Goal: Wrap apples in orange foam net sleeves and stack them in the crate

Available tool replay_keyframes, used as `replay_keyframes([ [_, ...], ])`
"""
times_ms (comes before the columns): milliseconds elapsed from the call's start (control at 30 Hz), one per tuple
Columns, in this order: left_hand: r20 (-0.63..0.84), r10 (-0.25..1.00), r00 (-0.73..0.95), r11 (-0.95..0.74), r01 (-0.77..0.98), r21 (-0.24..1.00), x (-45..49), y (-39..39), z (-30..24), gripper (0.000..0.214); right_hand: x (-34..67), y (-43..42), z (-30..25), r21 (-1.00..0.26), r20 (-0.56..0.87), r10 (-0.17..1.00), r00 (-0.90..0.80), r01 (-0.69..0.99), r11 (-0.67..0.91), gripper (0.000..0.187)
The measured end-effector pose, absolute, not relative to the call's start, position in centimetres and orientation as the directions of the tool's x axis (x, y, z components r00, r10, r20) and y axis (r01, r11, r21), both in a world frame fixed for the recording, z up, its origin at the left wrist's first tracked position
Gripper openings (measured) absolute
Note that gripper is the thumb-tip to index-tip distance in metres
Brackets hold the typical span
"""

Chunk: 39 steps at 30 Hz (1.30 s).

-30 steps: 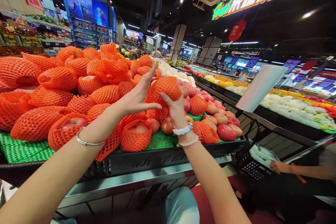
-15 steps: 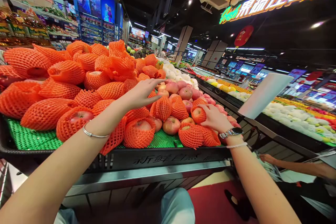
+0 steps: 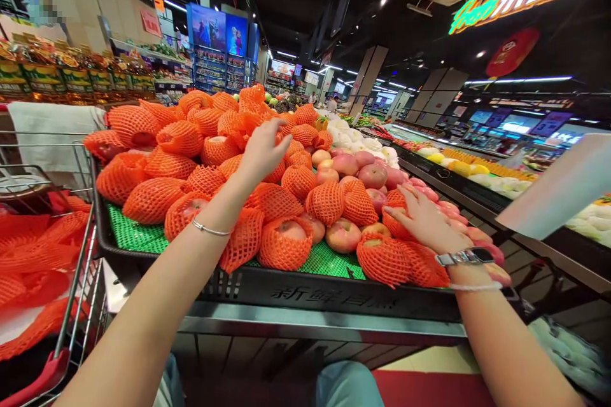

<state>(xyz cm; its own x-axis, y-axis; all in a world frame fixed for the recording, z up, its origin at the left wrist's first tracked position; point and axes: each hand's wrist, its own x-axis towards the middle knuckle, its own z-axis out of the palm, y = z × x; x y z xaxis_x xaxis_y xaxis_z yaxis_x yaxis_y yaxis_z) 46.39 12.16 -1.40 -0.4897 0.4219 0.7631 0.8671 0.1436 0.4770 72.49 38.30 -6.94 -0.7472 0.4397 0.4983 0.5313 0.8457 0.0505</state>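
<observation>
My left hand [image 3: 267, 149], a bangle on its wrist, is over the heap of apples in orange foam nets [image 3: 179, 138]. Its thumb stands apart from the fingers, and nothing shows in its grasp. Just left of its fingers sit crumpled orange foam nets [image 3: 241, 124]. My right hand [image 3: 424, 219], wearing a watch, rests with spread fingers against a netted apple [image 3: 395, 215]. Bare red apples [image 3: 372, 176] lie behind it, and one bare apple [image 3: 342, 235] is near the front. Under the fruit is a green mesh mat [image 3: 138, 229].
A black crate rim [image 3: 305, 289] borders the fruit in front. At left stands a shopping cart [image 3: 64, 343] containing orange nets. White-netted fruit [image 3: 353, 137] lies farther back. A blurred white sheet-like object [image 3: 558, 187] juts in at right, before another produce stand.
The view has swung left, bringing the cart into sight. My left hand has drawn back from the bare apples toward the crumpled nets. My right hand stays by the same netted apple.
</observation>
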Motion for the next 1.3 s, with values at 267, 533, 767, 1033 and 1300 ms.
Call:
replay_keyframes([
  [267,0.637,0.165,-0.753,0.403,0.641,0.653,41.6,10.0,-1.3,0.019,65.2,27.1,-2.4,-0.28,0.734,0.142,-0.664,-0.106,0.954,0.04],
  [533,0.718,0.168,-0.675,0.492,0.689,0.532,40.7,10.7,-2.7,0.025,56.1,24.7,-3.3,-0.331,0.808,0.183,-0.56,-0.173,0.928,0.025],
  [767,0.775,0.182,-0.605,0.51,0.732,0.451,40.4,11.1,-2.4,0.02,57.3,24.3,-5.8,-0.355,0.686,0.211,-0.697,-0.067,0.932,0.026],
  [1033,0.946,-0.131,-0.297,0.156,0.936,0.316,41.4,10.2,-1.6,0.009,56.7,24.7,-6.2,-0.47,0.784,0.274,-0.558,-0.245,0.848,0.02],
  [1300,0.977,-0.032,-0.21,0.069,0.975,0.211,41.9,11.4,-2.1,0.021,55.6,23.9,-7.7,-0.562,0.777,0.176,-0.605,-0.54,0.627,0.076],
])
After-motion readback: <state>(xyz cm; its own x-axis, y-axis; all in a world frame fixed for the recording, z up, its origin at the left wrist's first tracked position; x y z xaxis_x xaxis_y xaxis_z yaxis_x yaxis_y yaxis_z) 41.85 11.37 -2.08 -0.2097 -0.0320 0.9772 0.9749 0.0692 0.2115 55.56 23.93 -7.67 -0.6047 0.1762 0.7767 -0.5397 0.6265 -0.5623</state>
